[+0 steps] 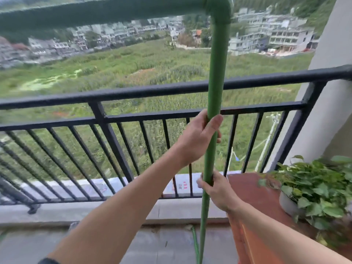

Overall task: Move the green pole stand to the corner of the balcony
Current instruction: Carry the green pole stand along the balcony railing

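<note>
The green pole stand (216,73) has an upright post running from the bottom middle to an elbow joint at the top, where a green crossbar (99,13) goes off to the left. My left hand (200,138) is wrapped around the post at railing height. My right hand (215,189) grips the same post lower down. The post stands slightly tilted, close to the black railing. Its foot is cut off by the bottom edge; a thin green leg (195,242) shows on the floor beside it.
A black metal railing (133,92) runs across the balcony front above a concrete kerb. At the right stand a grey wall (331,92), a red-brown wooden cabinet (255,197) and a leafy potted plant (320,189) on it. Grey floor tiles lie below.
</note>
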Demonstrator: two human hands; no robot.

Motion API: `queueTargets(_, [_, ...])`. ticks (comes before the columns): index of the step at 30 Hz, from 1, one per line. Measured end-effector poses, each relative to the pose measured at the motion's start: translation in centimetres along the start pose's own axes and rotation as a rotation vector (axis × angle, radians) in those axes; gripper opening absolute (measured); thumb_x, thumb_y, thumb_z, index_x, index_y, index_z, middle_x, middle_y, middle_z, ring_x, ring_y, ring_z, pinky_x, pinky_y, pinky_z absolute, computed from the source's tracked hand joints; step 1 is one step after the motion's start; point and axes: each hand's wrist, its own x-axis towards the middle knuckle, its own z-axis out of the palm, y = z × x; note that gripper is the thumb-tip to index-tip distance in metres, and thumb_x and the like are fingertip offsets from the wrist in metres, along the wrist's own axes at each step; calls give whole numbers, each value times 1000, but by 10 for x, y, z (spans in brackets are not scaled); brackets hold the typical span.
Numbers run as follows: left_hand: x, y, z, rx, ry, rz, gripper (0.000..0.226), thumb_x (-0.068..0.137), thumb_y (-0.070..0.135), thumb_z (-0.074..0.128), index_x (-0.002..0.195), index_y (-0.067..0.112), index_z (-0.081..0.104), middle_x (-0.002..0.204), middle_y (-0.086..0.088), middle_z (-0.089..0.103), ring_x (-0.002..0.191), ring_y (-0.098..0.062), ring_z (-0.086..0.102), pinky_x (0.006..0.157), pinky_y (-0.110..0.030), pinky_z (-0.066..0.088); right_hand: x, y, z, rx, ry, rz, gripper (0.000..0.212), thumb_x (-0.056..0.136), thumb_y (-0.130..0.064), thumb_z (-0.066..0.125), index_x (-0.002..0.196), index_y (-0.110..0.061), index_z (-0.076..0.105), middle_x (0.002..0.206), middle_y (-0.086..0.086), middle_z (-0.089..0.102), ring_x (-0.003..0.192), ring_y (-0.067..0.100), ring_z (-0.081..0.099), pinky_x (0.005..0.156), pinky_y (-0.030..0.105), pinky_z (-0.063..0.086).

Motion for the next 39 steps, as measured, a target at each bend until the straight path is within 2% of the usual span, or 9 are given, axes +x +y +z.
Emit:
queueTargets(4, [-25, 1, -20, 32, 136, -2, 24, 97, 36, 41, 91, 13, 48, 79, -12, 60, 72, -23, 64, 81, -48, 55, 2, -8, 29, 94, -127, -96, 17, 92, -23, 63, 88, -12, 50, 68, -3, 49, 59, 10, 43, 64, 30, 40])
queueTargets(8, [-59, 3, -46, 46, 237, -50, 27, 96, 34, 43, 93, 8, 48, 77, -12, 60, 70, -22, 64, 81, -51, 55, -7, -27, 62, 97, -228, -199, 18, 92, -25, 62, 85, -19, 46, 67, 1, 45, 58, 11, 40, 61, 31, 37])
queueTargets(12, [-91, 13, -77, 52, 324, -27, 26, 97, 31, 42, 94, 5, 48, 73, -10, 60, 66, -22, 63, 72, -39, 57, -21, -57, 97, 143, -289, -269, 20, 93, -21, 61, 84, -22, 43, 64, -4, 45, 53, 3, 44, 56, 23, 40])
queueTargets(15, [-117, 15, -105, 59, 388, -34, 23, 97, 31, 42, 89, 10, 48, 71, -8, 60, 65, -22, 63, 71, -38, 56, -32, -77, 126, 129, -348, -301, 18, 92, -27, 60, 87, -22, 43, 70, 6, 48, 62, 14, 48, 65, 45, 46])
queueTargets(17, [-137, 14, -125, 71, 419, -46, 22, 97, 31, 42, 87, 13, 48, 70, -8, 59, 65, -25, 62, 73, -42, 56, -37, -90, 149, 114, -404, -313, 19, 91, -31, 59, 92, -18, 45, 74, 11, 54, 67, 23, 52, 71, 52, 48])
queueTargets(23, [-204, 1, -183, 141, 566, -109, 22, 98, 31, 41, 86, 12, 47, 69, -10, 58, 64, -26, 61, 71, -40, 55, -57, -128, 228, 67, -538, -385, 21, 94, -31, 57, 96, -14, 44, 72, -2, 48, 57, 4, 45, 60, 37, 46])
queueTargets(27, [-254, 1, -223, 162, 706, -141, 20, 99, 28, 40, 87, 12, 44, 68, -13, 55, 63, -28, 58, 64, -29, 53, -74, -159, 285, 56, -656, -491, 19, 94, -28, 55, 103, -15, 44, 72, -6, 46, 63, 10, 44, 67, 44, 47])
queueTargets(32, [-314, 10, -273, 238, 863, -149, 20, 98, 31, 41, 85, 16, 42, 66, -12, 52, 57, -25, 56, 61, -32, 52, -101, -202, 346, 13, -766, -600, 27, 88, -42, 52, 100, -20, 42, 82, 10, 60, 75, 28, 60, 72, 53, 52])
queueTargets(39, [-388, 17, -324, 323, 1071, -189, 20, 99, 30, 40, 83, 17, 41, 66, -15, 50, 55, -25, 55, 61, -35, 52, -138, -252, 419, -34, -918, -684, 30, 93, -34, 55, 105, -10, 42, 93, 19, 62, 82, 34, 59, 74, 51, 49])
